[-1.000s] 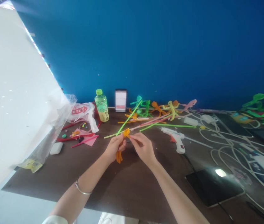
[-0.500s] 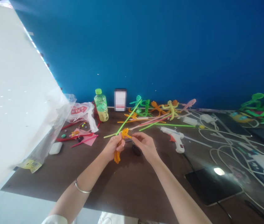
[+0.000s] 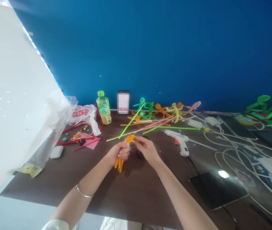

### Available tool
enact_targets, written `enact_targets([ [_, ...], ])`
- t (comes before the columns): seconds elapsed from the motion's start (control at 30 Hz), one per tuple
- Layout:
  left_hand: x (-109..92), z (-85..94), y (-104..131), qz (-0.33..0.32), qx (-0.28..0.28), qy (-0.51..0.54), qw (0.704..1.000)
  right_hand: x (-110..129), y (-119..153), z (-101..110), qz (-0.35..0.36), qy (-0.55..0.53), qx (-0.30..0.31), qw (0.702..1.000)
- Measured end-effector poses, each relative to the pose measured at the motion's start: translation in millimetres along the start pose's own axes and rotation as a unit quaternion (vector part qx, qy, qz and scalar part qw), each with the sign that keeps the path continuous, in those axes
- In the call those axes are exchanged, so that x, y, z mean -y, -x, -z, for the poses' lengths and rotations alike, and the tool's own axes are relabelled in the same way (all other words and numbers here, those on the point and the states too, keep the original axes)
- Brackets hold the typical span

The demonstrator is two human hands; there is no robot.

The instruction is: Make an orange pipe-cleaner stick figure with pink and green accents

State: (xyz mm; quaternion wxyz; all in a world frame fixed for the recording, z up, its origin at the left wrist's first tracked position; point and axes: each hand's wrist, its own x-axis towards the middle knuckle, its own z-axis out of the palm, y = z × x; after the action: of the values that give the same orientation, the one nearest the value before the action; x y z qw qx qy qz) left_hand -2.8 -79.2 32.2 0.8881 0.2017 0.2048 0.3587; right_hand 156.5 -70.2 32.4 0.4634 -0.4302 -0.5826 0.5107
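My L hand (image 3: 120, 151): clenched round orange bundle (image 3: 119, 165), above table (image 3: 131, 198);
My R hand (image 3: 148, 150): pinching bundle's top w/ fingertips;
Bottle (image 3: 104, 110): upright, capped; what is inside, I can't tell;
White bag (image 3: 92, 115): near bottle; contents also unclear

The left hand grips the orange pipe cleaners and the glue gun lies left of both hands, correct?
No: the head view shows the glue gun to the right of the right hand. The left hand does grip the orange pipe cleaners.

Green-capped plastic bottle (image 3: 104, 110) is standing upright, rounded white case (image 3: 56, 152) is lying flat, glossy black rectangular slab (image 3: 215, 193) is reflecting light
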Motion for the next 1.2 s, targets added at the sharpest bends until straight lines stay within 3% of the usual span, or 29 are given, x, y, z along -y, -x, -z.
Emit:
enact_targets([
  [0.4, -3, 3.2, 5, 0.062, -0.007, 0.04, 0.997, 8, 3, 2, 0.036, 0.01, 0.068, 0.997],
  [0.6, -3, 0.0, 2, 0.076, -0.043, 0.05, 0.995, 9, 3, 2, 0.029, 0.022, 0.055, 0.998],
  [0.73, -2, -3.9, 0, 0.042, -0.074, 0.01, 0.996, 6, 2, 3, 0.027, 0.017, 0.065, 0.997],
  [0.83, 1, -6.2, 0, -0.041, -0.083, -0.07, 0.993, 4, 1, 4, 0.026, 0.015, 0.059, 0.998],
  [0.9, 4, -5.9, -2, -0.13, -0.122, -0.163, 0.971, 3, 0, 3, 0.02, 0.008, 0.053, 0.998],
  [0.97, 7, -4.3, -4, -0.198, -0.176, -0.266, 0.927, 2, 0, 3, 0.014, 0.0, 0.045, 0.999],
  [1.1, 11, 0.1, -5, -0.273, -0.236, -0.426, 0.83, 3, 0, 4, 0.006, 0.01, 0.029, 1.0],
  [1.2, 12, 1.2, -3, -0.307, -0.255, -0.469, 0.788, 5, 1, 4, 0.001, 0.023, 0.016, 1.0],
])
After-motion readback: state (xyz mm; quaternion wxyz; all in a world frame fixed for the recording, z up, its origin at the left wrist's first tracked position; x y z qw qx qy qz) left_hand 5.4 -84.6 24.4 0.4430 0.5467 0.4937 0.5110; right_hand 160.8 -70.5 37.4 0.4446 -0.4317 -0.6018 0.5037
